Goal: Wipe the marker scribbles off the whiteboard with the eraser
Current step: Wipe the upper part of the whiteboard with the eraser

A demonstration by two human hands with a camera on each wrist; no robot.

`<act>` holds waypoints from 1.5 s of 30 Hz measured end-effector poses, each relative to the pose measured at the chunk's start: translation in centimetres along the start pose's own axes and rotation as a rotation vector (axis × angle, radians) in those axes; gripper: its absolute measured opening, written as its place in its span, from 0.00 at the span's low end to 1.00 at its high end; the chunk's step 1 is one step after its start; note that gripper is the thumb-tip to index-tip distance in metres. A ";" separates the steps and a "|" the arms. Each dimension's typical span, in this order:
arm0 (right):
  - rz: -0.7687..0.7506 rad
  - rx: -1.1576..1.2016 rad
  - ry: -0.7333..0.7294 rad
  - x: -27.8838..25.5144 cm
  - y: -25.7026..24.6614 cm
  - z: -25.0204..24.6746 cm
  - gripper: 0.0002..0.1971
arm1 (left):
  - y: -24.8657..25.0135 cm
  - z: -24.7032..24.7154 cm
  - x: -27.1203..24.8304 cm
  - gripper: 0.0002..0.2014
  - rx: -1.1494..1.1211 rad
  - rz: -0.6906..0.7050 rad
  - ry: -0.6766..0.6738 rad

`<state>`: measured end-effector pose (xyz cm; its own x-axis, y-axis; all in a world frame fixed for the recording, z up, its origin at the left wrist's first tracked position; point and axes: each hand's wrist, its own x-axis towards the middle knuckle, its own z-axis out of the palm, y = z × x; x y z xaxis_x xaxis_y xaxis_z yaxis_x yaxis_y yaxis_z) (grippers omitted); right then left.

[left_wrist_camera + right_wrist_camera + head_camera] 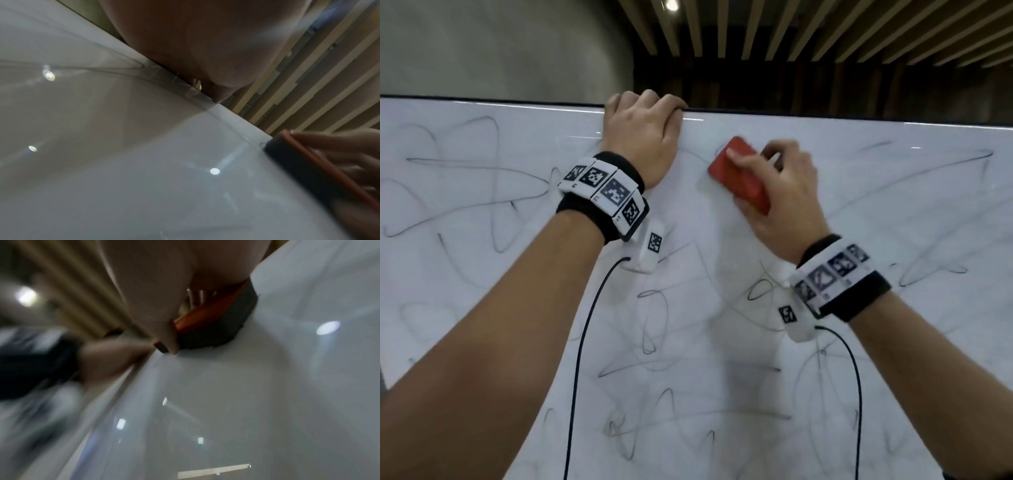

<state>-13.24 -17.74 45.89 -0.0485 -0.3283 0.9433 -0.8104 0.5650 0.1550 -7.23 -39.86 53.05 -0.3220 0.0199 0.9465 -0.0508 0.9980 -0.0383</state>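
Observation:
A white whiteboard (pixel 482 308) fills the head view, covered with thin black marker scribbles (pixel 465 202). My right hand (pixel 774 192) grips a red eraser (pixel 739 178) with a dark felt pad and presses it flat on the board just below the top edge. The same eraser (pixel 216 324) shows in the right wrist view and at the right of the left wrist view as the eraser (pixel 304 170). My left hand (pixel 645 116) holds the board's top edge (pixel 825 118), fingers curled over it, left of the eraser.
Behind the board are a grey wall (pixel 500 44) and a dark slatted wooden ceiling (pixel 825 31). Black cables (pixel 582 342) hang from both wrist cameras across the board. Scribbles spread left, right and below the hands.

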 end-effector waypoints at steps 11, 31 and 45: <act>-0.113 0.005 -0.213 -4.4 -3.1 2.7 0.23 | 0.1 0.1 0.3 0.18 -0.021 -0.014 -0.037; 0.303 -0.058 0.257 1.5 3.6 -2.7 0.28 | 0.1 -0.2 0.0 0.20 0.021 0.003 -0.007; 0.079 -0.056 0.018 -7.3 -2.3 1.8 0.24 | -0.5 -0.7 -0.2 0.20 0.001 0.038 -0.025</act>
<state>-12.06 -17.99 38.17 -0.1001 -0.2674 0.9584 -0.7706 0.6302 0.0953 -6.48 -40.29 53.11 -0.3470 0.0564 0.9362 -0.0387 0.9965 -0.0744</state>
